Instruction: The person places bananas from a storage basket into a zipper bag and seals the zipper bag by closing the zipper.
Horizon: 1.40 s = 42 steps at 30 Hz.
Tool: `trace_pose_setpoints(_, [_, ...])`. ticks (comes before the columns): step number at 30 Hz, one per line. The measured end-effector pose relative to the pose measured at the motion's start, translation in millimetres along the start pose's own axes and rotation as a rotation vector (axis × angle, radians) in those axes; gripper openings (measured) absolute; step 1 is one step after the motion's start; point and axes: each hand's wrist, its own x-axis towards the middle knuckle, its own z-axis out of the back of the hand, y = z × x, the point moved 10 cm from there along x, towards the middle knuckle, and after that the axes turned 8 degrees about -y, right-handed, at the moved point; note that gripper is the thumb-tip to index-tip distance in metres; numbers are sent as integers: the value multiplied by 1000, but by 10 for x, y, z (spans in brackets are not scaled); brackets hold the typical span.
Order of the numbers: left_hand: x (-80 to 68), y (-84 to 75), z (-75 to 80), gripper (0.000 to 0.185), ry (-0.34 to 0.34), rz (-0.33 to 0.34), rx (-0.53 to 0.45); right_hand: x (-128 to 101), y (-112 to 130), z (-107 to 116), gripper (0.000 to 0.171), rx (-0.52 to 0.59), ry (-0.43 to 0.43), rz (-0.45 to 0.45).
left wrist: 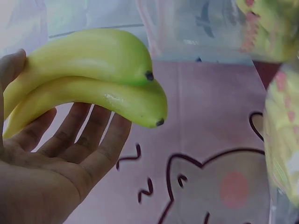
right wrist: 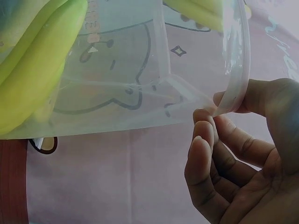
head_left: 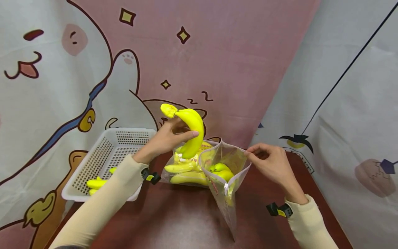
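Fingers (left wrist: 93, 135) of left hand (head_left: 166, 138) curled under banana bunch (head_left: 192, 129); right hand (head_left: 273, 162) seemingly pinching bag rim (head_left: 247, 157).

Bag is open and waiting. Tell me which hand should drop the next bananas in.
Left. The left hand already holds the banana bunch raised just above the clear bag, while the right hand pinches the bag's rim to keep its mouth open.

Both hands raised — left hand (head_left: 168, 138) curled, right hand (head_left: 272, 160) pinching.
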Motion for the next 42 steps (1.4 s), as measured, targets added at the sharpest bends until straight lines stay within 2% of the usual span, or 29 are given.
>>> trace_pose_setpoints(3, [8, -114, -86, 47, 23, -23, -53, 0, 8, -2, 12, 3, 3, -3])
trace_pose_setpoints(7, [12, -244, -221, 46, 51, -21, -101, 1, 8, -9, 12, 10, 11, -12])
trace_pose_setpoints(13, [26, -332, -502, 42, 110, -33, -80, 1, 10, -23, 12, 15, 15, -6])
trace_pose_setpoints(22, [7, -193, -867, 38, 207, 21, 24, 7, 31, -31, 12, 18, 8, 7])
trace_pose_setpoints(28, [-7, -133, -975, 35, 235, 46, 137, 8, 47, -26, 10, 12, -9, 18])
trace_pose_setpoints(35, [-35, -26, -1094, 25, 284, 139, 196, 11, 75, -46, 8, 1, -19, 24])
trace_pose_setpoints(38, [-39, 19, -1126, 25, 273, 191, 198, 4, 93, -56, 8, -1, -26, 33])
trace_pose_setpoints(42, [-35, 43, -1142, 32, 208, 228, 199, -7, 126, -70, 8, 7, -40, 44])
